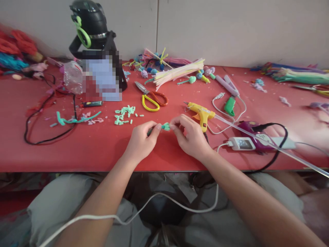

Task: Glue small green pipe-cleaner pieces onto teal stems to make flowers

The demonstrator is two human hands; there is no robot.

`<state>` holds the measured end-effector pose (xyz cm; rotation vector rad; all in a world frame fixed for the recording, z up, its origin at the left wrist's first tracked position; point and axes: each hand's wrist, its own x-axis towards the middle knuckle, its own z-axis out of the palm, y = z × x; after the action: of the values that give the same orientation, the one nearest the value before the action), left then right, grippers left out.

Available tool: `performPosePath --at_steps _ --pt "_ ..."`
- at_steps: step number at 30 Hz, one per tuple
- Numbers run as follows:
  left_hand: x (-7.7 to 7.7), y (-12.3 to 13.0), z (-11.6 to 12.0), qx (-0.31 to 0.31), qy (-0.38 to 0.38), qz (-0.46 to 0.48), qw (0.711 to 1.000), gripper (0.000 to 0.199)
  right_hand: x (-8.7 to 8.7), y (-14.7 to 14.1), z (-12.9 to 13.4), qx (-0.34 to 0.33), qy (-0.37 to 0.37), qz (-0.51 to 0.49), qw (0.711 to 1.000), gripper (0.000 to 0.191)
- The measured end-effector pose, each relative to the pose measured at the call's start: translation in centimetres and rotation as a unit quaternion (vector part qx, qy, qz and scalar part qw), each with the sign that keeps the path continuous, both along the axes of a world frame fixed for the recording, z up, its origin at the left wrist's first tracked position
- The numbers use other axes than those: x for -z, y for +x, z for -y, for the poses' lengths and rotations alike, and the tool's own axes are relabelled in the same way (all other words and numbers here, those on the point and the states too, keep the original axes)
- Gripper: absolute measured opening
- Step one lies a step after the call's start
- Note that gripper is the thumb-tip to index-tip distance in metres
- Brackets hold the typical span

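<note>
Between my two hands, just above the red table (102, 151), is a small green fuzzy piece (166, 126). My left hand (144, 139) pinches its left end between thumb and fingers; a dark part shows beneath those fingers. My right hand (189, 135) has its fingertips closed at the piece's right end. Short pale green bits (124, 115) lie in a loose pile left of my hands. Scissors (151, 97) with one yellow and one red handle rest beyond them. A yellow glue gun (202, 113) lies just past my right hand, with a long clear stick in its back.
A black bottle (89, 20) stands behind a blurred upright screen (102, 75) at back left. Pale fuzzy stems (180, 72) lie near the wall. A purple device (253, 137) and a white power bank (241, 143) sit at right, with cables around. A white cable crosses my lap.
</note>
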<state>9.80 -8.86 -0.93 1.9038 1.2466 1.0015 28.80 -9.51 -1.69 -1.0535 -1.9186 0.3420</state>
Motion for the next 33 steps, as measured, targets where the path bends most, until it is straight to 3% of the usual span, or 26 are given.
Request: performPosePath --at_steps 13,33 --pt "0.38 0.10 0.00 -0.009 0.025 -0.014 1.000 0.035 -0.01 -0.19 0.18 0.027 0.037 0.027 0.999 0.014" --pt "0.53 -0.06 -0.01 0.000 0.015 -0.016 1.000 0.037 0.29 -0.41 0.15 0.038 -0.001 0.000 0.999 0.013"
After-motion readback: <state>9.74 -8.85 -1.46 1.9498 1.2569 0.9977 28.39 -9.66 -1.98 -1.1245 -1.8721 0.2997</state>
